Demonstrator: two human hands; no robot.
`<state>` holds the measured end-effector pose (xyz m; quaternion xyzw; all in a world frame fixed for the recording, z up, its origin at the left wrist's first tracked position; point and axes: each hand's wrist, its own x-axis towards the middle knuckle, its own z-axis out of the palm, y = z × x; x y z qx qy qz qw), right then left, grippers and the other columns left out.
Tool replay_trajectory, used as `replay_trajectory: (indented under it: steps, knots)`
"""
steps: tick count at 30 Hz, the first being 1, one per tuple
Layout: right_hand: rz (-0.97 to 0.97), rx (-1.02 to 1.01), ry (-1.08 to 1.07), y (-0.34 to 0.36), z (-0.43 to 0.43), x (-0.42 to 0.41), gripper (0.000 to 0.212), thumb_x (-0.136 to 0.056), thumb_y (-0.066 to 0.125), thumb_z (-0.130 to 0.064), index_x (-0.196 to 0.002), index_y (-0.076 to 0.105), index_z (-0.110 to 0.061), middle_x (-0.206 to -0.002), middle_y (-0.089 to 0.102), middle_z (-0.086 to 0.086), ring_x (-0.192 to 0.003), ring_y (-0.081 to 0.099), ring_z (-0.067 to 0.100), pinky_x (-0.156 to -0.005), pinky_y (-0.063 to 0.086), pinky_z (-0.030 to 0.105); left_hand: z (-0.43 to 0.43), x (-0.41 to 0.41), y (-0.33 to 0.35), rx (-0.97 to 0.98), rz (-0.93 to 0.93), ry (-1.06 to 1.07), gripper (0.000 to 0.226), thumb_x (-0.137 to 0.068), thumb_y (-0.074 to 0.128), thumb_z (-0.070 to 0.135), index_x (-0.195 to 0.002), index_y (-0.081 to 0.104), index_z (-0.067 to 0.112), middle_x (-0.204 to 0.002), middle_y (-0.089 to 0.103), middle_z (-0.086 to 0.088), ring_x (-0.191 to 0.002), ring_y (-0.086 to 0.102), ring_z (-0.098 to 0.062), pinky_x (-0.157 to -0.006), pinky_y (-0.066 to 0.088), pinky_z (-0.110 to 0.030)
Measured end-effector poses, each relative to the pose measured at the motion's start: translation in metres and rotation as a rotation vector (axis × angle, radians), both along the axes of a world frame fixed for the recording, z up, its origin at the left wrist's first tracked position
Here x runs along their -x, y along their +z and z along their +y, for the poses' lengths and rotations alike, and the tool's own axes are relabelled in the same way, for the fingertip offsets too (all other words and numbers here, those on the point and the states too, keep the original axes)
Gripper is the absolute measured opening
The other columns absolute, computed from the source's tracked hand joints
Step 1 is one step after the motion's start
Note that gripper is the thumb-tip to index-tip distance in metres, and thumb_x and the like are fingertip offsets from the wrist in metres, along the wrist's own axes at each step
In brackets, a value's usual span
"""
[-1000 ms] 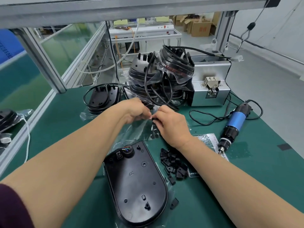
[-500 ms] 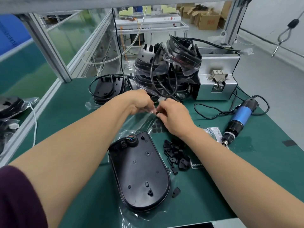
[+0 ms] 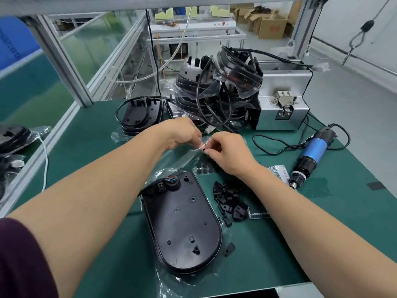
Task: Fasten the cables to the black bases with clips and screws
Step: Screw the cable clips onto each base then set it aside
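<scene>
At centre of the green surface [image 3: 279, 254], the left hand [image 3: 182, 134] and right hand [image 3: 227, 151] meet fingertip to fingertip. Both have curled fingers and pinch a clear plastic film [image 3: 201, 145] between them. A small dark piece shows at the right fingertips; what it is cannot be told. One black base [image 3: 182, 222] lies flat at 6 o'clock of the hands, marked R, with coloured wires at its far end. Loose black clips [image 3: 227, 198] are heaped at 3 o'clock of that base, just beside it. The stacked bases with cables [image 3: 214, 93] stand at 12 o'clock. A blue electric screwdriver [image 3: 311, 153] lies at 3 o'clock, well apart from the hands.
</scene>
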<state>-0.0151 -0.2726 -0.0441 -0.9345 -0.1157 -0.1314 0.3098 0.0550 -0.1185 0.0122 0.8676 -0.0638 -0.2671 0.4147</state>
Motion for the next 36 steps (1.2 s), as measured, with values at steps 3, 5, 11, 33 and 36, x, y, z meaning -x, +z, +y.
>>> replay_trajectory:
  steps: [3,5,11,33,36]
  knots:
    - [0.035,-0.058,-0.002,0.006,0.0,0.003,0.005,-0.087,0.071,-0.019,-0.083,0.07,-0.016,-0.08,0.066,-0.007,-0.078,0.061,0.013,-0.077,0.052,0.034,0.0,0.003,-0.004,-0.092,-0.12,-0.026,0.039,-0.071,0.078,0.0,-0.106,0.066,0.011,-0.096,0.065,-0.007,-0.091,0.057,-0.019,-0.085,0.047,-0.03]
    - [0.071,-0.14,-0.001,0.014,0.002,0.01,0.009,-0.09,0.067,-0.017,-0.081,0.068,-0.016,-0.074,0.067,-0.006,-0.074,0.064,0.016,-0.076,0.052,0.033,0.002,0.006,-0.01,-0.115,-0.215,-0.04,0.03,-0.074,0.076,0.002,-0.101,0.067,0.013,-0.094,0.066,-0.008,-0.09,0.059,-0.022,-0.083,0.048,-0.032]
    - [0.376,-0.302,0.183,0.036,0.01,0.052,0.021,-0.09,0.068,-0.013,-0.073,0.065,-0.023,-0.057,0.059,-0.014,-0.051,0.05,-0.002,-0.058,0.04,0.019,0.023,0.026,-0.011,-0.272,-0.568,-0.098,0.036,-0.085,0.07,0.022,-0.121,0.065,0.018,-0.124,0.063,-0.002,-0.113,0.057,-0.021,-0.101,0.044,-0.034]
    - [0.536,0.096,0.18,0.059,0.035,0.086,0.016,-0.088,0.068,-0.022,-0.072,0.068,-0.026,-0.062,0.064,-0.006,-0.048,0.054,-0.001,-0.049,0.041,0.014,0.064,0.148,-0.012,-0.144,-0.601,-0.096,0.025,-0.076,0.079,0.023,-0.097,0.068,0.014,-0.106,0.062,-0.001,-0.107,0.053,-0.021,-0.1,0.039,-0.04]
    - [0.548,0.134,0.171,0.063,0.039,0.087,0.018,-0.087,0.067,-0.02,-0.07,0.066,-0.024,-0.061,0.064,-0.003,-0.054,0.057,0.009,-0.052,0.043,0.021,0.061,0.15,-0.013,-0.153,-0.591,-0.085,0.024,-0.078,0.077,0.022,-0.099,0.068,0.015,-0.105,0.061,0.0,-0.104,0.053,-0.021,-0.097,0.04,-0.04]
